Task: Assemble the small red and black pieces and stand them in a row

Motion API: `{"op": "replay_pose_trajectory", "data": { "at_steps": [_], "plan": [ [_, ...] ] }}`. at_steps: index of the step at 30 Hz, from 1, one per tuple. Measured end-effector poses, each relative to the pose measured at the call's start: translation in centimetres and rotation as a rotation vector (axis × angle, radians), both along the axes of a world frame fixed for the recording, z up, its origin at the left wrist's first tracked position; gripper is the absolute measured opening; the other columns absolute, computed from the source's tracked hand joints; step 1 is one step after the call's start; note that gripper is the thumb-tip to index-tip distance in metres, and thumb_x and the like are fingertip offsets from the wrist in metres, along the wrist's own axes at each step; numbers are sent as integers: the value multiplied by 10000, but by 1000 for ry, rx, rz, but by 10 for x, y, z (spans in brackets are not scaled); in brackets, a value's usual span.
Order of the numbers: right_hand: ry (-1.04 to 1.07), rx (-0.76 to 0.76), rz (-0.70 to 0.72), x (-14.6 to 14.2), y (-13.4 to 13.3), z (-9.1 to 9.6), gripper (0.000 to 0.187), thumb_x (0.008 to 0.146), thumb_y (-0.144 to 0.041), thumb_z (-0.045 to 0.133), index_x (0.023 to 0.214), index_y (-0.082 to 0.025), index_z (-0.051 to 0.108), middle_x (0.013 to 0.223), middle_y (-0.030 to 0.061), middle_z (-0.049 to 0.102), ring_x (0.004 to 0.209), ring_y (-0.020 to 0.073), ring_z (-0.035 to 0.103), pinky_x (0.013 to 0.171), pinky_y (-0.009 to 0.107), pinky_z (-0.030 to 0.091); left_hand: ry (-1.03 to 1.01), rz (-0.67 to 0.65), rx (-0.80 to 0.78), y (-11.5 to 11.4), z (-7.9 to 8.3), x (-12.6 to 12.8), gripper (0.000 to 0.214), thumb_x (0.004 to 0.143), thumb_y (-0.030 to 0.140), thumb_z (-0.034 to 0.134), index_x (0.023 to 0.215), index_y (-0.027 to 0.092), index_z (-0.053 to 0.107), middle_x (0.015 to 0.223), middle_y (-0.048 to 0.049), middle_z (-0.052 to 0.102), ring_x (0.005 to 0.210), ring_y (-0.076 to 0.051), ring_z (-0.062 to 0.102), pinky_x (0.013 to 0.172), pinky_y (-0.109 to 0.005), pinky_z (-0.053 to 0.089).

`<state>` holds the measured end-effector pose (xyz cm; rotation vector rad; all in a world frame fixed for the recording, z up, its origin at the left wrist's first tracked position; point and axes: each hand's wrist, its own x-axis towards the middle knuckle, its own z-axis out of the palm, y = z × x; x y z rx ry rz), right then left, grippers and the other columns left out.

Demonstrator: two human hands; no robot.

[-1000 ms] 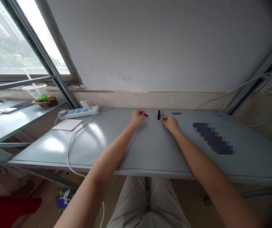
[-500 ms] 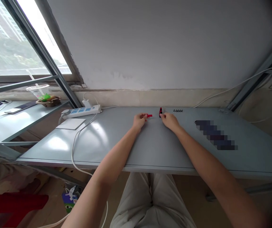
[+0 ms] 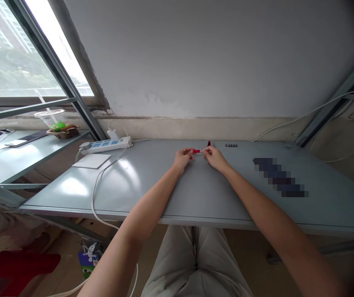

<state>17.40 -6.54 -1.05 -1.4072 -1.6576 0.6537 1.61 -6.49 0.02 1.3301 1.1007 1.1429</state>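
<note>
My left hand (image 3: 182, 160) is closed in a pinch around a small red handle (image 3: 196, 151), like a screwdriver's, that points right. A thin, pale shaft (image 3: 202, 151) bridges the gap between the handle's end and my right hand (image 3: 214, 158). The fingertips of that right hand pinch the shaft's far end. Just behind them is a small red-and-black piece (image 3: 209, 143), partly hidden by the fingers. Farther right, several tiny dark metal pieces (image 3: 231, 145) lie in a row.
On the grey table (image 3: 195, 194), a white power strip (image 3: 110, 144) and a white square sheet (image 3: 92, 161) lie left, with a cable (image 3: 95, 185) over the edge. A pixelated dark object (image 3: 280, 177) lies right. A wall (image 3: 195, 62) rises behind.
My right hand has moved left, away from the red-and-black piece, and closed on the thin shaft at the red handle's end. The left hand has barely moved.
</note>
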Motion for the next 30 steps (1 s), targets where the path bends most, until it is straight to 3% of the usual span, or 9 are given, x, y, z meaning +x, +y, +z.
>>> {"op": "replay_pose_trajectory", "data": {
  "at_steps": [4,10,17,23,30],
  "plan": [
    [-18,33,21,-1,-2,0,244,795,-345,492,966,-176,532,831,29,602,580,94,515,607,244,412,14,26,-11,-3,2,0,214,790,230,532,954,132,627,952,-102,662,570,-67,513,611,-230,418],
    [-274,122,41,3,-8,5,220,806,-332,493,883,-168,618,806,39,622,695,134,543,648,253,404,21,18,-20,-9,7,4,182,800,172,502,921,109,623,910,-110,660,586,-73,519,627,-240,437],
    [-565,267,53,8,-11,9,181,820,-273,492,915,-200,628,939,54,590,820,164,543,701,268,399,-8,13,11,-9,8,4,164,748,258,590,846,131,625,782,-61,641,577,-71,497,594,-228,414],
    [-608,289,37,7,-11,8,215,838,-294,476,967,-209,626,910,58,576,823,172,543,698,275,404,-54,-108,58,-9,7,2,304,658,237,676,936,139,603,789,-36,613,526,-43,456,520,-206,359],
    [-602,299,63,5,-14,11,231,845,-293,466,987,-209,627,924,56,569,835,171,541,709,276,410,-52,-135,50,-5,2,2,224,646,266,671,819,131,625,728,-30,614,533,-52,456,514,-205,345]
  ]
}}
